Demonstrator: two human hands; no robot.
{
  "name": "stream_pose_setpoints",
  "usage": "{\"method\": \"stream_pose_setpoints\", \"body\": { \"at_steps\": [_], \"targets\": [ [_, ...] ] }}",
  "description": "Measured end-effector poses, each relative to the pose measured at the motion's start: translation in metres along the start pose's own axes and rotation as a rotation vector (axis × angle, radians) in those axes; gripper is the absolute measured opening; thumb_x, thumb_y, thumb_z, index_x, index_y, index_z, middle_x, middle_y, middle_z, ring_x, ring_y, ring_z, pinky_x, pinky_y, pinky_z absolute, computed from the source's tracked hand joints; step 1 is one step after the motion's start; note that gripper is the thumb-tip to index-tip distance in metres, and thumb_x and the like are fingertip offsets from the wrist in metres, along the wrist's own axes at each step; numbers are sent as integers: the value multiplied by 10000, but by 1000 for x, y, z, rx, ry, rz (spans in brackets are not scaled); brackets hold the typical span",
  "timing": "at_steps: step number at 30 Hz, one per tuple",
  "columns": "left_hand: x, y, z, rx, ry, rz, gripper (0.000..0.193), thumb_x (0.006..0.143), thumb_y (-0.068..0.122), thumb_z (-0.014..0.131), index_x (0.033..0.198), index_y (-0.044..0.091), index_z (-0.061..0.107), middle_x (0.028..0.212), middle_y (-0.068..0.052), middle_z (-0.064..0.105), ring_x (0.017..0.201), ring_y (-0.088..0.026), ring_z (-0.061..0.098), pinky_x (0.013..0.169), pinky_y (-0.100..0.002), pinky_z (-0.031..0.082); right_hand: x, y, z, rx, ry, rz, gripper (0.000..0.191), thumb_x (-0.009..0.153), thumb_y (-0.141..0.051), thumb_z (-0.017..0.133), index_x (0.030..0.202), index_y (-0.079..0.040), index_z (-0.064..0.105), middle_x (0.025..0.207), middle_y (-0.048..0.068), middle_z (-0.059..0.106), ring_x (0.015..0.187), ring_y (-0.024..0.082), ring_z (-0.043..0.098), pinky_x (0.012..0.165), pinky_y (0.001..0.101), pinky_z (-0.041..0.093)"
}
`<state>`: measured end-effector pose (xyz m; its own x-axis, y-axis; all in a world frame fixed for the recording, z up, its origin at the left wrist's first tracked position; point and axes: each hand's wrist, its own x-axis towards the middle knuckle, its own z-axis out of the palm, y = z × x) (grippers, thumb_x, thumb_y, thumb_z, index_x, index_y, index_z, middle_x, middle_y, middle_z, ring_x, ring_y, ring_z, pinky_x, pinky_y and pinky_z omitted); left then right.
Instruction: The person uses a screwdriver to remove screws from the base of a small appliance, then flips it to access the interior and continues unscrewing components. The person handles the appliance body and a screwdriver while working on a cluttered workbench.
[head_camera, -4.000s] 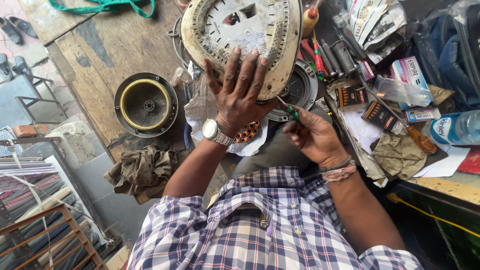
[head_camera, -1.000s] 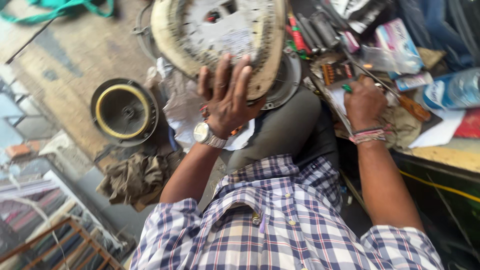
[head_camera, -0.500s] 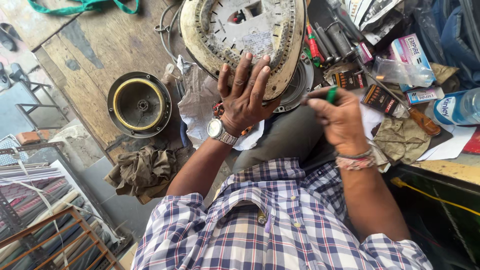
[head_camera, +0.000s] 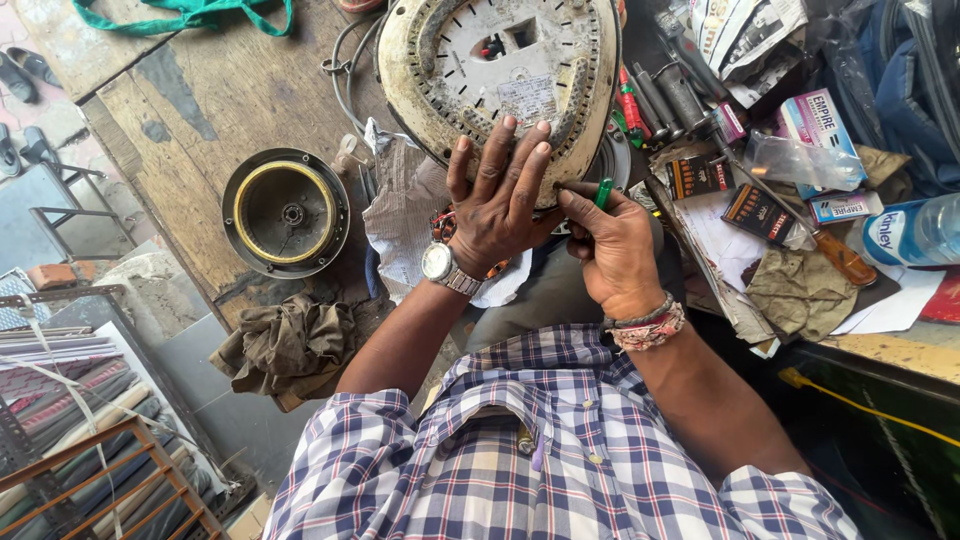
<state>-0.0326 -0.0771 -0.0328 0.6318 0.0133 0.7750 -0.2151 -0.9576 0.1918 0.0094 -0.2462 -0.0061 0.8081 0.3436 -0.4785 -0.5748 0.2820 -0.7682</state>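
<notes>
Left hand (head_camera: 497, 195) lies flat w/ fingers spread on the near edge of a big round cream-coloured appliance base (head_camera: 500, 70), pressing it, not gripping. Right hand (head_camera: 612, 250) is just beside it, touching it, pinched tight on a green-handled screwdriver (head_camera: 601, 192) w/ tip at the base's rim. A round black & gold metal part (head_camera: 285, 212) sits well off past the left hand.

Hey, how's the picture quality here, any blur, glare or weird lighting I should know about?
Head view: sharp, with no motion blur on the left hand or right hand; soft, even daylight on the cream appliance base; harsh glare nowhere; the lower right corner under the bench falls into deep shadow; edges look slightly stretched by the wide lens.
</notes>
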Motion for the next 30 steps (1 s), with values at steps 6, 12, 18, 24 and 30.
{"method": "stream_pose_setpoints", "body": {
  "at_steps": [6, 12, 18, 24, 30],
  "targets": [
    [0, 1, 0, 0, 3, 0, 625, 1089, 501, 667, 1486, 82, 427, 1513, -81, 580, 1494, -292, 434, 1287, -510, 100, 3, -2, 0, -64, 16, 11, 173, 856, -138, 828, 988, -51, 757, 702, -55, 587, 588, 41, 484, 473, 196, 337],
    [0, 1, 2, -11, 4, -6, 651, 1073, 552, 667, 1480, 96, 443, 1505, -73, 582, 1483, -283, 440, 1282, -508, 114, 4, -12, -1, -119, -9, 54, 141, 858, -167, 812, 934, -69, 746, 719, -54, 607, 599, 42, 502, 481, 204, 352],
    [0, 2, 1, -7, -8, -5, 642, 1070, 557, 648, 1473, 92, 465, 1506, -73, 583, 1484, -288, 440, 1277, -515, 112, 6, -13, -3, -128, -10, 73, 137, 850, -175, 818, 885, -85, 720, 732, -48, 625, 595, 42, 506, 479, 205, 354],
    [1, 1, 1, -8, -9, -3, 630, 1068, 531, 646, 1471, 83, 463, 1505, -83, 581, 1479, -298, 443, 1273, -521, 116, 13, -12, -7, -155, -21, 65, 156, 831, -181, 830, 861, -95, 703, 721, -50, 625, 571, 42, 495, 463, 205, 343],
    [5, 0, 1, -16, 7, -14, 653, 1048, 495, 693, 1478, 77, 436, 1512, -82, 576, 1494, -302, 433, 1287, -528, 117, 18, -16, -1, -237, -34, 24, 166, 873, -190, 834, 860, -115, 687, 688, -46, 555, 551, 53, 458, 456, 203, 320]
  ]
}}
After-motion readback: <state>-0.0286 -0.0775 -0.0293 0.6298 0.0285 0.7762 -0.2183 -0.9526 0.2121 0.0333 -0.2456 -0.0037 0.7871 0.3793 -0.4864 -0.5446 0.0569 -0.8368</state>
